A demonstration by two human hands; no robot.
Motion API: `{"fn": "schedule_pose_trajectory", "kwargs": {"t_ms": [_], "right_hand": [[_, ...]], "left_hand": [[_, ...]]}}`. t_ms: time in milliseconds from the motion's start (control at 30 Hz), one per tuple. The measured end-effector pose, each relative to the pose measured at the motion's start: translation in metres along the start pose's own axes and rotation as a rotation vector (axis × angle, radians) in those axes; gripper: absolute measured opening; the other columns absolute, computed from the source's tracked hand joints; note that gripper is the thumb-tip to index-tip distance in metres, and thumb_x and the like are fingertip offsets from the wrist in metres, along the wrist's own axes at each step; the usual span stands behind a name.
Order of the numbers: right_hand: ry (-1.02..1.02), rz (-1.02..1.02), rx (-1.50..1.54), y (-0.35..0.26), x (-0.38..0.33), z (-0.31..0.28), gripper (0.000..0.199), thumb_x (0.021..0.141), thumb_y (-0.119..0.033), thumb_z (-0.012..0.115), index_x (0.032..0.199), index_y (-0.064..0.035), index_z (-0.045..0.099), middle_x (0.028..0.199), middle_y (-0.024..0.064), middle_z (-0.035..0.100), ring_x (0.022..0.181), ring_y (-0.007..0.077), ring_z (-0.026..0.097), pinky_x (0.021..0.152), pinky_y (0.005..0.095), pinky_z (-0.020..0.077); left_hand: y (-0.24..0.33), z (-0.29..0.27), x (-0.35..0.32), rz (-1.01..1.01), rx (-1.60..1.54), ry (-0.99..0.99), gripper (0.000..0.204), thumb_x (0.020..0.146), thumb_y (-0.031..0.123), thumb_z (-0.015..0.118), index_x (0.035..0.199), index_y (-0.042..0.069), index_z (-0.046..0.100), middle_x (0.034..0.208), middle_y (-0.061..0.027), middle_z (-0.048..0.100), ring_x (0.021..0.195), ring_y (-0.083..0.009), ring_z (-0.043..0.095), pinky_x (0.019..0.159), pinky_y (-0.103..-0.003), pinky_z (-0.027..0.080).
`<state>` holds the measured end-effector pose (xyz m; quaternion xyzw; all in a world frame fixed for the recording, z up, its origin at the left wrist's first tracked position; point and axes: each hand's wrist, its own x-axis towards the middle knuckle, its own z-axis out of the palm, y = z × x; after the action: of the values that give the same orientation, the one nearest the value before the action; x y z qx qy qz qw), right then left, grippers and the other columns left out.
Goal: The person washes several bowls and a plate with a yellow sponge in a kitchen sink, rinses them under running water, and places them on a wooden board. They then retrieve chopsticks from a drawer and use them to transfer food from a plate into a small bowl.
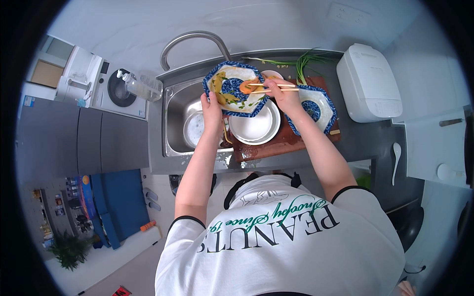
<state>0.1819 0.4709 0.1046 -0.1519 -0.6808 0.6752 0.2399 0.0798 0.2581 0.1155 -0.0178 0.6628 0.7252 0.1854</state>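
My left hand grips the near rim of a blue-and-white octagonal plate, tilted up over the sink edge, with yellow and green food scraps on it. My right hand holds a pair of wooden chopsticks whose tips press an orange piece of food against the plate. Below the plate sits a round metal bowl on a reddish wooden cutting board. A second blue-and-white octagonal plate lies on the board just right of my right hand.
A steel sink with a curved faucet holds a round metal pot. Green onions lie behind the board. A white rice cooker stands at the right, a clear soap bottle at the left, a white spoon far right.
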Motion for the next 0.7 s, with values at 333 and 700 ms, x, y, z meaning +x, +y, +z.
{"fn": "schedule_pose_trajectory", "kwargs": {"t_ms": [333, 700], "right_hand": [[0.007, -0.053, -0.443, 0.004, 0.025, -0.052, 0.036, 0.098, -0.040, 0.059, 0.100, -0.0071, 0.073, 0.088, 0.0144, 0.073, 0.080, 0.0319, 0.069, 0.073, 0.0392, 0.0532], [-0.291, -0.062, -0.809, -0.002, 0.038, -0.058, 0.032, 0.097, -0.036, 0.062, 0.100, -0.0066, 0.074, 0.090, 0.0127, 0.073, 0.081, 0.0274, 0.069, 0.075, 0.0359, 0.0535]], "left_hand": [[-0.003, 0.001, -0.005, 0.044, 0.041, 0.055, 0.033, 0.107, 0.039, 0.040, 0.124, 0.011, 0.040, 0.111, -0.0101, 0.057, 0.089, -0.0197, 0.063, 0.052, -0.032, 0.056], [-0.011, -0.003, -0.001, 0.063, 0.053, 0.093, 0.037, 0.107, 0.041, 0.040, 0.130, 0.012, 0.039, 0.113, -0.0103, 0.058, 0.089, -0.0193, 0.064, 0.053, -0.032, 0.056]]}}
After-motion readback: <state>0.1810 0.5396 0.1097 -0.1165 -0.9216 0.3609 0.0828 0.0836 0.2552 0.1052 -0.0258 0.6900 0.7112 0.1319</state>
